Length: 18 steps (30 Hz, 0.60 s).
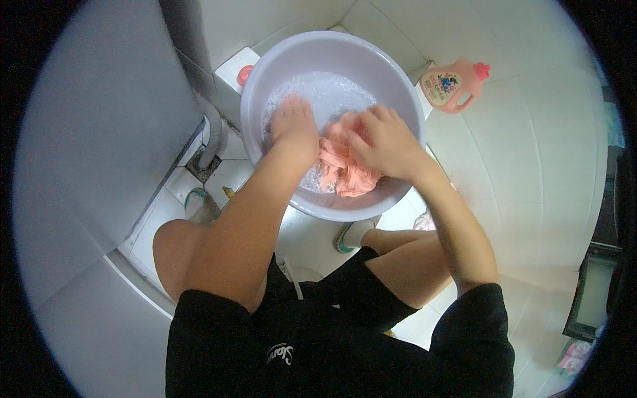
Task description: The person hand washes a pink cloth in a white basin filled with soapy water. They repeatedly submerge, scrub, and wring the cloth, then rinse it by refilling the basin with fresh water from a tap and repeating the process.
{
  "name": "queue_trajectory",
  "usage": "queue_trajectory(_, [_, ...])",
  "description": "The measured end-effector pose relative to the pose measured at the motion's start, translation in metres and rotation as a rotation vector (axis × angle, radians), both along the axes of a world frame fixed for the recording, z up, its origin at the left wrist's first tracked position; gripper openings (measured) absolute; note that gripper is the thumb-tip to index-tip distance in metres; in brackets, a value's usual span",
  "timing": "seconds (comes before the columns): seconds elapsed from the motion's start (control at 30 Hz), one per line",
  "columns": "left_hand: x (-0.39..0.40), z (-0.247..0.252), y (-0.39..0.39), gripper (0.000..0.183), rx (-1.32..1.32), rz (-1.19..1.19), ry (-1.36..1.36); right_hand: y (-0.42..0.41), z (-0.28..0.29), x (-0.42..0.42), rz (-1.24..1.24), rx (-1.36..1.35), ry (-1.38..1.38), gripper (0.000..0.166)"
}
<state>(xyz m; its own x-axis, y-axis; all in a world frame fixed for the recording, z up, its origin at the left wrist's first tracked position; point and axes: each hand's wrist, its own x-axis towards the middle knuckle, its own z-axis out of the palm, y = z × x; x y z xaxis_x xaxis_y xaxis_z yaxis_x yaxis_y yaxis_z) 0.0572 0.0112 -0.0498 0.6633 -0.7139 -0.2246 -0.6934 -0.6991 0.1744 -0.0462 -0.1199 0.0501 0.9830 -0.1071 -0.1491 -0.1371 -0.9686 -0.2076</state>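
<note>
A large pale lavender plastic basin (348,211) holds soapy water (328,89) with suds across its surface. Wet pink cloth (353,174) lies bunched in its right half. My right hand (388,144) grips the upper part of this cloth, thumb and fingers curled around it. On the left side of the basin, my left hand (293,122) reaches over the suds with fingers extended. It is slightly blurred, and nothing shows in its grasp. Some cloth may lie under the water, hidden by foam and hands.
A pink detergent jug (453,84) with a handle stands right of the basin against the tiled wall (507,159). Left of the basin, a round pink-red object (245,74) sits on a white ledge. A grey pipe (211,132) enters the floor drain (203,164).
</note>
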Motion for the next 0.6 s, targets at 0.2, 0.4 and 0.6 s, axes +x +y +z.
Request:
queue_trajectory(0.2, [-0.006,0.001,0.000,0.106,0.027,-0.032,-0.018,-0.001,-0.088,0.014,0.017,-0.161,-0.200,0.034])
queue_trajectory(0.4, [-0.003,0.006,-0.005,0.097,0.083,-0.012,-0.057,-0.023,-0.103,0.068,-0.251,-0.038,-0.129,0.037])
queue_trajectory(0.6, [-0.006,0.027,-0.005,0.112,0.175,-0.072,0.044,-0.018,-0.060,0.064,-0.400,0.051,-0.380,0.041])
